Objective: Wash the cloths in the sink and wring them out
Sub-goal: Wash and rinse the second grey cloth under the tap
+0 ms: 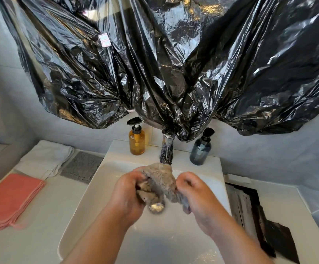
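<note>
Crinkled black plastic sheeting (174,63) hangs from 10 to 2 o'clock, catching glints of light. Pale grey wall (6,103) shows at 9 and 3 o'clock. A white counter (46,216) lies at 7 o'clock.

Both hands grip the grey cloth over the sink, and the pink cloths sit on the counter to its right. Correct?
Not quite. In the head view the pink cloths lie on the counter left of the sink, not right. The left hand and right hand do grip the grey cloth over the sink.
</note>
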Demonstrator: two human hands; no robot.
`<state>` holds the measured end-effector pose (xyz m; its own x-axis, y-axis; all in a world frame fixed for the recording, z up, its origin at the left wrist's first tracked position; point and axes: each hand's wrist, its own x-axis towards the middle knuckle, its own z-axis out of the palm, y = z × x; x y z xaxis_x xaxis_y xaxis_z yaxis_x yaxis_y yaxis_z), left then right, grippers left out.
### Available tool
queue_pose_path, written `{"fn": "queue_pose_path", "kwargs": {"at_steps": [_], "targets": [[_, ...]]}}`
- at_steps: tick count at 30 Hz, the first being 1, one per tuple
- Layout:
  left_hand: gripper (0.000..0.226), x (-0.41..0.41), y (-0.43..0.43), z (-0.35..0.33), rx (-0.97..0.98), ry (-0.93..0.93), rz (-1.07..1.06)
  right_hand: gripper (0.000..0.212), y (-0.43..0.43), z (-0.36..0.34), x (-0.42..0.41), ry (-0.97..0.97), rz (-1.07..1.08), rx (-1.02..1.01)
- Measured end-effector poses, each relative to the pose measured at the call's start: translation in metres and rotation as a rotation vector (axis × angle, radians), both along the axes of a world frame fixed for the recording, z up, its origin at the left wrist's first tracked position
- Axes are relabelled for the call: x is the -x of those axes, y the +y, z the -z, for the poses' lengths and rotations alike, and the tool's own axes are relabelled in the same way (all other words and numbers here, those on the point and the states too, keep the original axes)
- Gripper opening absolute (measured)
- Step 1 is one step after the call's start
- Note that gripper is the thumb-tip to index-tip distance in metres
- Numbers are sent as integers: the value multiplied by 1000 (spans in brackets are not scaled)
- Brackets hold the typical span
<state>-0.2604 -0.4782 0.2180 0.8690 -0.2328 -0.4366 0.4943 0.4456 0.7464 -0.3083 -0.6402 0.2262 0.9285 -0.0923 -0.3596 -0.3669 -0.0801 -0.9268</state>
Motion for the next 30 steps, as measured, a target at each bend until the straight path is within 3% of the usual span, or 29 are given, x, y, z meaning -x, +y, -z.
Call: {"fn": "queue_pose_path", "kwargs": {"at_steps": [3,5,7,9,11,14,17,20,23,26,30], "targets": [[49,6,-10,-4,-22,-6,8,21,17,14,11,-98,98,28],[45,6,-14,-1,-190,-75,40,9,24,18,15,-208,149,112],[28,6,-19,-2,-320,-146,28,14,29,22,18,-287,179,192],[21,7,-23,-7,-281,-131,-47,15,40,21,20,-347,185,231],[32,12,-30,-10,-214,-159,-54,25,52,20,22,-399,185,300],[32,22,-40,-16,-316,-236,3,30,57,20,16,-456,285,389],[34,31,-38,-19,-363,-196,73,29,49,5,2,-401,326,406],[23,46,-35,-18,-284,15,205,35,30,-9,-21,-361,295,342],[31,52,-30,-13,-254,-25,245,34,12,-17,-35,-392,288,339],[48,35,-19,2,-248,-8,153,31,1,-11,-26,-416,333,289],[49,13,-16,-3,-172,-1,-59,27,19,21,4,-364,129,275]]}}
